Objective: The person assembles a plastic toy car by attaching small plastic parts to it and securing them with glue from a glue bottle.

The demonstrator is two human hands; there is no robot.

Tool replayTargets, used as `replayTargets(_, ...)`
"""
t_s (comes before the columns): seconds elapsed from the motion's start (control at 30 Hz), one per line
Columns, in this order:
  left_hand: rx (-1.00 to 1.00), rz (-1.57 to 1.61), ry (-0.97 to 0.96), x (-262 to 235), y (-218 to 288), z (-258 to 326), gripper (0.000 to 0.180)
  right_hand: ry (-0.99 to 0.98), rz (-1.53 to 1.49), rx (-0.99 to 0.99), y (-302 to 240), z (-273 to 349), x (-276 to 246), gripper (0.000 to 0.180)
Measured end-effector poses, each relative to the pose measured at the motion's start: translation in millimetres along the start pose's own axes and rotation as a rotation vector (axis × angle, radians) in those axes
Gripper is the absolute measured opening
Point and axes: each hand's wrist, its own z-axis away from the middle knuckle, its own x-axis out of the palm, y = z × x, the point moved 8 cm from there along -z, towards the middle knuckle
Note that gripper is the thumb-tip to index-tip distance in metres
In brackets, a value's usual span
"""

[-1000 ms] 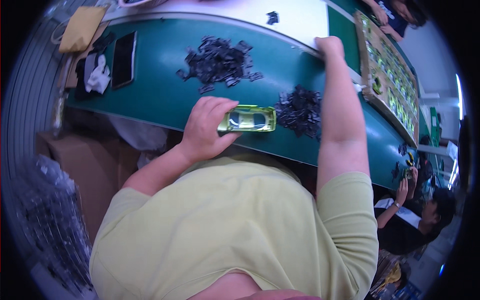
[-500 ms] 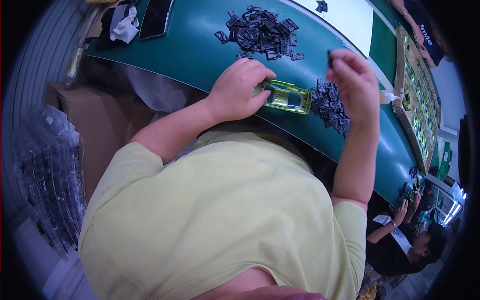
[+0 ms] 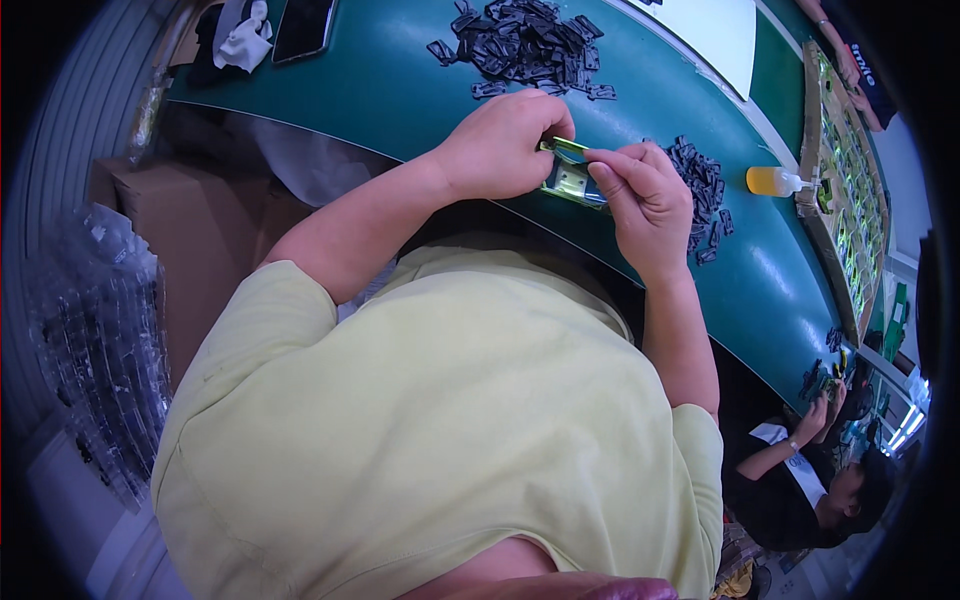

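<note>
The green part (image 3: 568,178) sits between both hands at the near edge of the counter (image 3: 400,90), its long axis running left to right. The left hand (image 3: 500,145) grips its left end; the right hand (image 3: 645,205) pinches at its right end, fingers (image 3: 610,170) closed on something too small to make out. Both hands hide most of the part. Black pieces (image 3: 705,190) lie just beyond the right hand.

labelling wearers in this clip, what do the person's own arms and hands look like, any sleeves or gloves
Both forearms are bare. The left hand and right hand wear no gloves, and no rings, watch or wristband show. The only clothing is a pale yellow-green short-sleeved T-shirt; its sleeves end on the upper arms, with a stitched hem visible on the right sleeve.
</note>
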Motion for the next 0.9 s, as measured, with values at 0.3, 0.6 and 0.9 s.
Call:
replayTargets(0.3, 0.000, -0.009, -0.014, 2.0, -3.5, -3.0, 0.021, 0.068, 0.223, -0.141, -5.9, 1.1, 12.1, 0.009)
replayTargets(0.6, -0.008, -0.004, -0.006, 1.4, -3.7, -0.7, 0.020, 0.136, 0.243, -0.116, -4.2, 2.9, 8.7, 0.008)
replayTargets(0.9, 0.165, -0.048, -0.022, 9.5, 9.2, -13.3, 0.012, 0.114, 0.396, -0.151, 0.8, 7.4, 7.4, 0.004)
